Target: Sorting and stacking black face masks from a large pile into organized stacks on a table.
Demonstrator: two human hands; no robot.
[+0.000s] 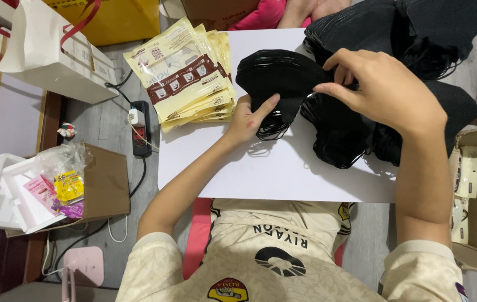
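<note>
Seen from above, a person sits at a white worktop [261,173] and handles a small stack of black face masks [275,75]. The left hand [247,120] grips the near edge of this stack, thumb pressed on top and fingers underneath, with the thin black ear loops [269,133] hanging down beside the palm. The right hand [381,89] reaches in from the right, its thumb and forefinger pinched on the stack's right edge. The held stack sits just above the middle of the worktop, toward its far side. To the right, touching the held stack, lies a large loose heap of more black masks [412,72] that spreads past the worktop's far right corner. At the far left corner sits a fanned pile of cream and brown flat packets [185,75]. On the floor to the left are a power strip [140,128], a white paper bag [45,56] and a cardboard box [104,182] holding plastic wrappers.
</note>
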